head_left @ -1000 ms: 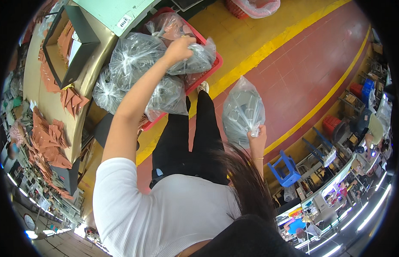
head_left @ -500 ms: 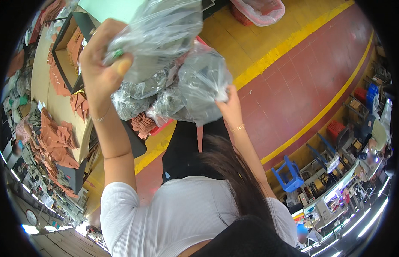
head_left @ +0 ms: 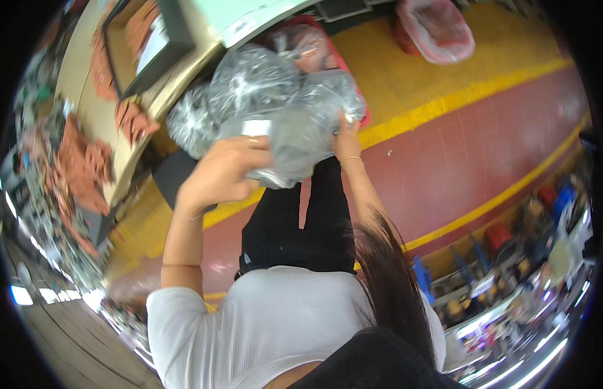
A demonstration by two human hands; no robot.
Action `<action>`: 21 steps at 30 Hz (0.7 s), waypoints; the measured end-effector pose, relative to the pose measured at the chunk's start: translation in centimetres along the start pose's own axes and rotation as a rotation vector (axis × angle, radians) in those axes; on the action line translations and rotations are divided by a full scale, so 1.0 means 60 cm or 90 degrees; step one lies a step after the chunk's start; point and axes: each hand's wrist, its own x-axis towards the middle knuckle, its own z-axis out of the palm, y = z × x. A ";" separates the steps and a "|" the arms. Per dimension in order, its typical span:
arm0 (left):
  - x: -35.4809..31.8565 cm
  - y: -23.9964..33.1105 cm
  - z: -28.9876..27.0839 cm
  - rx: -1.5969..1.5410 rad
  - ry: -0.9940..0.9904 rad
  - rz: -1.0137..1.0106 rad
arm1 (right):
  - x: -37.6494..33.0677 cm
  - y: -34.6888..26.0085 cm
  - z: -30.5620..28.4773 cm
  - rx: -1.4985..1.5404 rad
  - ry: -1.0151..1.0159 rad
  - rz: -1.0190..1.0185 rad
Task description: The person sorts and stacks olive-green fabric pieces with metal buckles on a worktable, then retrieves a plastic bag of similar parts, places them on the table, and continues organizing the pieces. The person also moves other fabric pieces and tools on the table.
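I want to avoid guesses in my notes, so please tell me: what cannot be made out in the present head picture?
In the head view:
Front bag: cloudy, blurred plastic obscures its contents.
Left hand: blur hides whether its grip is closed.
Right hand: blur hides its exact hold.
Red basket: mostly covered by clear bags.
Pale green surface: cut off by the upper edge.

Red plastic basket (head_left: 342,57) carries heaped clear plastic bags (head_left: 253,81), mostly dark grey contents, one at far end orange-brown. Beige-topped table (head_left: 80,65) on left: open black rectangular box (head_left: 175,39), loose flat orange-brown pieces (head_left: 134,122). Red-and-yellow floor (head_left: 444,149): red bin (head_left: 407,32) with translucent liner, standing on the yellow part.
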 end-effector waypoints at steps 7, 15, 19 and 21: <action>-0.098 0.060 0.124 -0.126 -0.109 -0.081 | -0.027 -0.005 -0.079 -0.041 0.077 -0.114; -0.257 0.072 0.175 -0.240 0.107 -0.399 | -0.064 -0.128 -0.064 0.017 -0.024 -0.312; -0.317 0.057 0.209 -0.196 0.245 -0.532 | -0.078 -0.223 0.006 -0.033 -0.145 -0.430; -0.335 0.044 0.221 -0.206 0.321 -0.586 | -0.088 -0.264 0.044 -0.117 -0.161 -0.412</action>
